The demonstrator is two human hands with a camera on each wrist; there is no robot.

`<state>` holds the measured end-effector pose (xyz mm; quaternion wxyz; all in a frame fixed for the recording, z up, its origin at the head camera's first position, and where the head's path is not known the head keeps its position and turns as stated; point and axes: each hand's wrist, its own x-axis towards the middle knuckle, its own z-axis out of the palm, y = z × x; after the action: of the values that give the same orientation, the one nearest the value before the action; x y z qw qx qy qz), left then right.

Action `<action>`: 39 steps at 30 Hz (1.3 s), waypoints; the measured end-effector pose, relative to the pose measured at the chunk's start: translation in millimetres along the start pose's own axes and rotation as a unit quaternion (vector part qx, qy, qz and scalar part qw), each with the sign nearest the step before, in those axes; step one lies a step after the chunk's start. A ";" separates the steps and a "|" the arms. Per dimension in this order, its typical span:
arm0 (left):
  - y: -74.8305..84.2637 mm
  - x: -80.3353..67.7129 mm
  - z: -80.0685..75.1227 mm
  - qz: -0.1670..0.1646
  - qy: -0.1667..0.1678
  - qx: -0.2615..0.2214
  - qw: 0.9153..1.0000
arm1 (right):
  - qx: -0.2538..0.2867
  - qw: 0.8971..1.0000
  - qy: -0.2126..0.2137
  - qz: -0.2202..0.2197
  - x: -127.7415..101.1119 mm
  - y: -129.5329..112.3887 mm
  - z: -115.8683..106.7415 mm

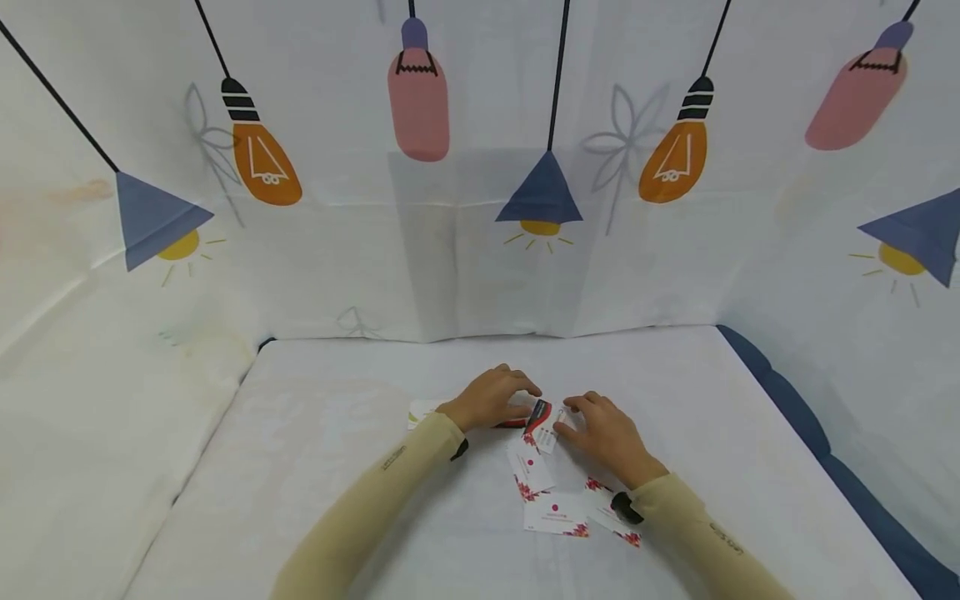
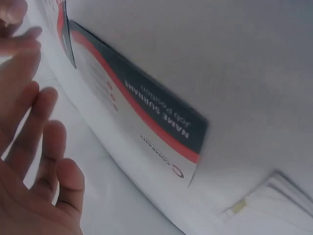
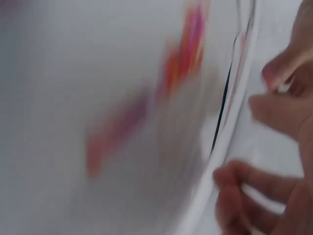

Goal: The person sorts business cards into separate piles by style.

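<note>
We read, on the dark-and-red business card [image 2: 146, 117] in the left wrist view: "NAME SURNAME", "JOB POSITION" beneath it, and "COMPANY" beside a C-shaped logo. Print on the white flowered cards [image 1: 555, 512] and on the sleeves is too small for us to read.

Right wrist view is smeared: the card [image 3: 146, 117] there is only an orange-pink blur, no print readable. The left hand [image 1: 491, 398] covers most of the red-edged card [image 1: 516, 422] under it. From the head view, card print is too small to read.
</note>
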<state>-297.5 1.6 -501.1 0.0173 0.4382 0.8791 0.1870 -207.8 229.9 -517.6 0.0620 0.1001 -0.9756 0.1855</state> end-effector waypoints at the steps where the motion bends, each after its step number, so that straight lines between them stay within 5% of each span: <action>1: -0.9 3.3 0.7 0.004 -0.009 -0.007 1.000 | 0.004 1.000 -0.002 0.018 -2.5 -2.5 1.0; 13: -19.0 24.9 11.5 -0.027 -0.078 -0.089 0.993 | 0.111 0.986 0.003 0.124 -16.0 -23.1 12.5; 28: -20.1 33.5 12.9 0.046 -0.081 -0.119 0.989 | 0.182 0.968 0.029 0.173 -19.7 -20.5 17.8; 39: -13.8 35.2 16.4 0.016 -0.084 -0.069 0.994 | 0.181 0.966 0.027 0.182 -18.8 -16.6 18.3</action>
<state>-326.5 26.5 -516.3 0.1180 0.4638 0.8526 0.2098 -187.4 211.2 -531.7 0.0346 -0.0745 -0.9256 0.3695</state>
